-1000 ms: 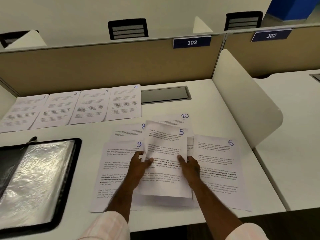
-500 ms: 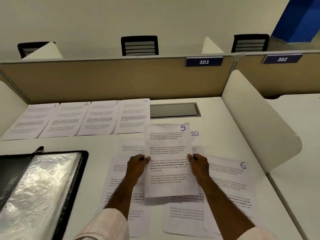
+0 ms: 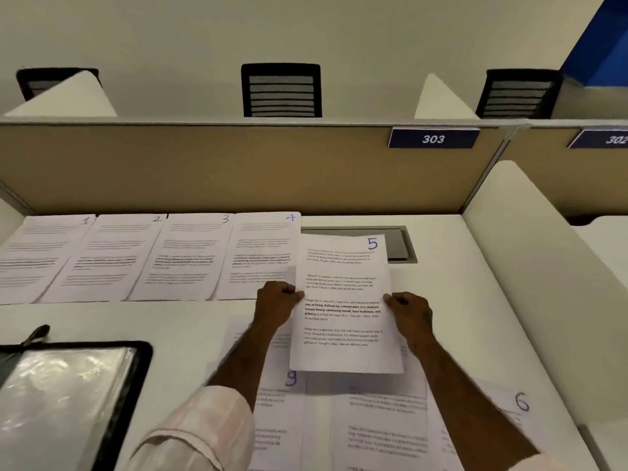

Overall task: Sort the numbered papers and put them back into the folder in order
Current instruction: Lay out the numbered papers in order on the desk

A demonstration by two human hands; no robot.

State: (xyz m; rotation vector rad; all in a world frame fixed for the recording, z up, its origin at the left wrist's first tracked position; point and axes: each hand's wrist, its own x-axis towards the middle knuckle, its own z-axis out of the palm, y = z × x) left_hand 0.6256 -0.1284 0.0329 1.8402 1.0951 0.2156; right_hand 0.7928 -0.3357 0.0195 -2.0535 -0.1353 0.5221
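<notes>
Near the far edge of the desk (image 3: pixel 458 300), left hand (image 3: pixel 275 305) and right hand (image 3: pixel 409 316) pinch sheet 5 (image 3: pixel 343 294) by its long sides, its long axis pointing away from the person. Its slot likely lies just right of sheet 4 (image 3: pixel 261 256), on the left hand's side

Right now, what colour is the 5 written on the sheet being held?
Blue ink, top right corner of sheet 5; best seen in the head view.
</notes>
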